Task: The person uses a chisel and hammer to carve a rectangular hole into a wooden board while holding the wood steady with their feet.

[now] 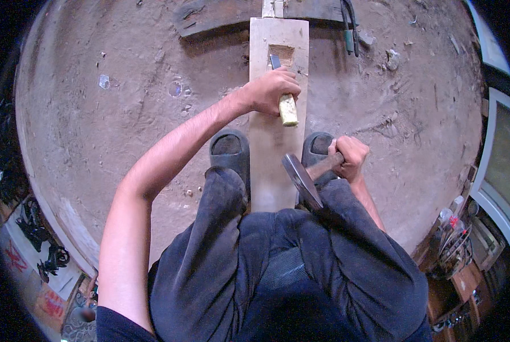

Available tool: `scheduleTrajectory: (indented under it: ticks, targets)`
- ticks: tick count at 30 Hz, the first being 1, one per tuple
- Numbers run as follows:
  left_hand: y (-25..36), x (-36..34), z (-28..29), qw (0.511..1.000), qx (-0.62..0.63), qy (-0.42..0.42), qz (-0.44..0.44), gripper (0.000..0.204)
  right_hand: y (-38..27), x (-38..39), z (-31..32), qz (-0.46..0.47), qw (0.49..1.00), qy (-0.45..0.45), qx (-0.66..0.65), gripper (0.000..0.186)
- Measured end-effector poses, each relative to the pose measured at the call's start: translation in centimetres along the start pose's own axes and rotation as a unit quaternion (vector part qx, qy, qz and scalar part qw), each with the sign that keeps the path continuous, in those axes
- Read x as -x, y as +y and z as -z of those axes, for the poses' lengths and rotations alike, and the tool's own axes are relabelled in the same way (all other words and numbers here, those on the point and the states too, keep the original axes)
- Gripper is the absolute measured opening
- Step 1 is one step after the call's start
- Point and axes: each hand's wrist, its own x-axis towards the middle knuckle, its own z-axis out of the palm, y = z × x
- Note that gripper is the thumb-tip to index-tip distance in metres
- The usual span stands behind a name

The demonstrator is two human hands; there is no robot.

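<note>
A pale wooden board runs away from me between my feet, with a rectangular recess cut near its far end. My left hand is closed around a chisel; its yellowish handle end sticks out toward me, and its metal blade points at the recess. Whether the blade's tip touches the wood, I cannot tell. My right hand grips the wooden handle of a hammer. The dark hammer head is over the board's right edge, nearer to me than the chisel.
A dark weathered beam lies crosswise at the board's far end. Pincers with green-and-black handles rest over it on the right, near stone bits. Framed panels and a wire basket stand at the far right.
</note>
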Motion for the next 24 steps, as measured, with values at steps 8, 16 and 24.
scheduleTrajectory:
  ticks: [8, 16, 24]
  targets:
    - [0.0, 0.0, 0.0, 1.000, 0.002, 0.010, 0.020, 0.023, 0.4, 0.8, -0.6, -0.009, 0.999, -0.022, 0.042, 0.022]
    - [-0.3, 0.0, 0.1, 0.999, -0.035, -0.025, -0.003, 0.025, 0.4, 0.6, -0.1, -0.066, 0.998, 0.004, 0.002, 0.019]
    - [-1.1, 0.7, -0.6, 0.998, -0.052, -0.018, -0.018, 0.029, 0.5, 0.6, -0.6, -0.070, 0.997, -0.008, 0.025, 0.021]
